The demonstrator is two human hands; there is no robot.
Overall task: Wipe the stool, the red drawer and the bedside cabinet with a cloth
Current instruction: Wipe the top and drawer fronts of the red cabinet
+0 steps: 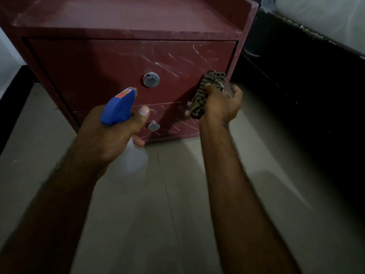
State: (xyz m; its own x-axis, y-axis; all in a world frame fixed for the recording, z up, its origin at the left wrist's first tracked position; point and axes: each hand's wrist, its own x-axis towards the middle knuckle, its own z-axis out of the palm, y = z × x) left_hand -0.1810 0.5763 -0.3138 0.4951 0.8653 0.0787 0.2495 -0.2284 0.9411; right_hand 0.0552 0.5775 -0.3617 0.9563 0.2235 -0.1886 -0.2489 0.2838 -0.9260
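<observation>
A dark red bedside cabinet [126,18] stands on the floor ahead of me. Its big upper drawer [88,72] has a round silver knob [151,79] and many white scratches. A lower drawer [177,123] with a smaller knob [154,126] sits beneath. My left hand [110,139] grips a spray bottle with a blue trigger head [118,107], nozzle aimed at the upper drawer. My right hand [221,105] holds a striped brown cloth [209,89] close to the drawer's right edge; whether the cloth touches it is unclear. No stool is in view.
A dark bed frame [296,80] with a white mattress [320,20] runs along the right. Pale floor tiles [177,194] lie in front of the cabinet. A black skirting board [13,101] and a white wall are on the left.
</observation>
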